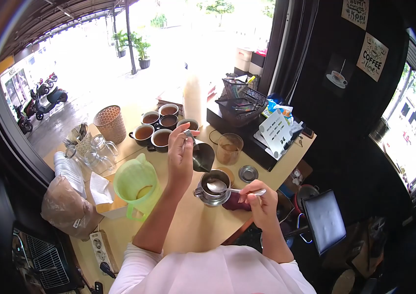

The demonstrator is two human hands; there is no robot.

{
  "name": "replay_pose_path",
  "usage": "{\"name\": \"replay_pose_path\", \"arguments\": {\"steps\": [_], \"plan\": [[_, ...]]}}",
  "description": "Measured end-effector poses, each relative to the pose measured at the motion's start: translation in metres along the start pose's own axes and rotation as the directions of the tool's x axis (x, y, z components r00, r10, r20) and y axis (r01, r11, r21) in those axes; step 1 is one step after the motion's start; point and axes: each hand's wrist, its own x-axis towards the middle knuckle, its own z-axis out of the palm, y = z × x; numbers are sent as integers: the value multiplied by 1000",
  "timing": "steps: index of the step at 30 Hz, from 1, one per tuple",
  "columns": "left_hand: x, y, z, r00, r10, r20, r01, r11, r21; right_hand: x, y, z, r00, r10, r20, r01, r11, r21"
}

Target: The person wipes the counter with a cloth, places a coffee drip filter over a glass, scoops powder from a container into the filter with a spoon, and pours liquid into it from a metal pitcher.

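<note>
My left hand is closed on the handle of a dark metal pitcher, held tilted above the table. Just below and to the right of the pitcher stands a metal pot with a handle. My right hand grips a metal spoon, whose bowl is over the mouth of the pot. Behind my left hand are several cups of brown drink. A glass jar with a little brown content stands behind the pot, and a round metal lid lies to its right.
A green plastic jug stands left of my left forearm. Farther left are glass mugs, a woven basket and a plastic bag. A tall bottle stands behind the cups, a black basket at the back right.
</note>
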Motion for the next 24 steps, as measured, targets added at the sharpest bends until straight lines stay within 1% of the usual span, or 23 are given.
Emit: {"name": "replay_pose_path", "arguments": {"steps": [3,6,9,12,15,20,24], "plan": [[-1,12,2,998,-28,50,28,1000,5,1,0,0,1000,-13,2,13,999,-38],[-1,20,3,997,18,78,-25,996,91,1,0,0,1000,-25,-6,24,999,-46],[-1,13,3,988,125,94,-141,972,190,1,0,0,999,-39,-2,39,997,-64],[-2,22,5,989,104,109,-123,975,183,1,1,-1,999,-38,-3,38,997,-67],[-3,24,6,986,116,119,-139,967,213,0,2,0,999,-33,-14,32,998,-49],[-4,17,4,964,207,167,-249,923,295,-1,3,1,999,-36,-18,35,998,-48],[-5,21,8,966,219,136,-249,932,265,0,3,2,999,-30,-18,29,998,-55]]}}
